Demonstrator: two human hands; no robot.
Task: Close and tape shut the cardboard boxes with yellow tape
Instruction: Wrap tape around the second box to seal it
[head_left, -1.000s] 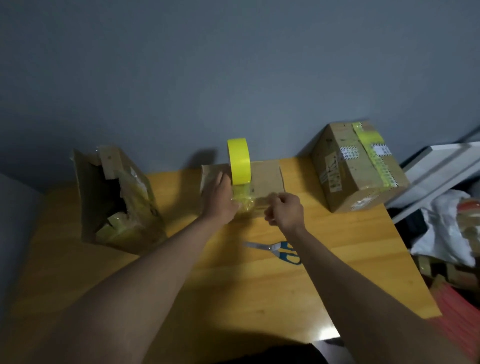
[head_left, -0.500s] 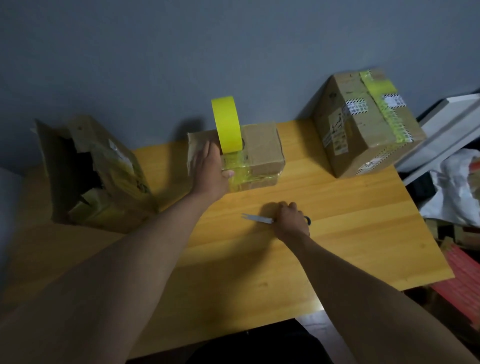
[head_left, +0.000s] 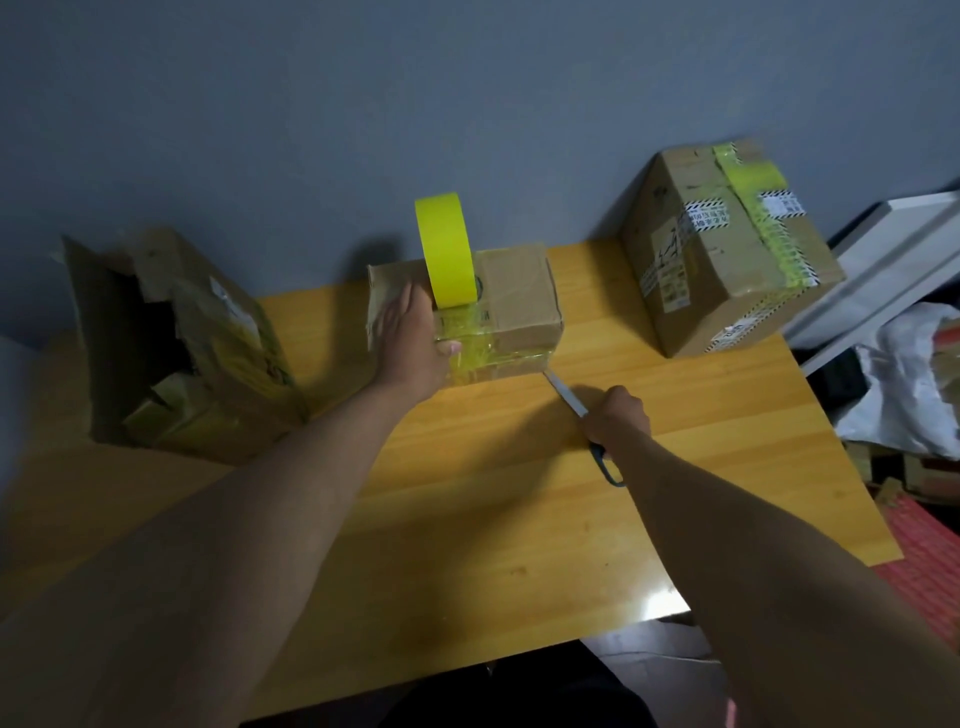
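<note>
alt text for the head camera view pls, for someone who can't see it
The left hand presses on a small cardboard box topped by an upright yellow tape roll, while the right hand grips scissors pointing at the box. An open torn box sits left, a taped box right.

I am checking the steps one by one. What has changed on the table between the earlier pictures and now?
The right hand let go of the tape end at the small box, went down to the scissors, gripped them and raised them, blades toward the box's front corner. The left hand stayed pressed on the box beside the upright yellow tape roll. The open box and taped box stayed put.
</note>
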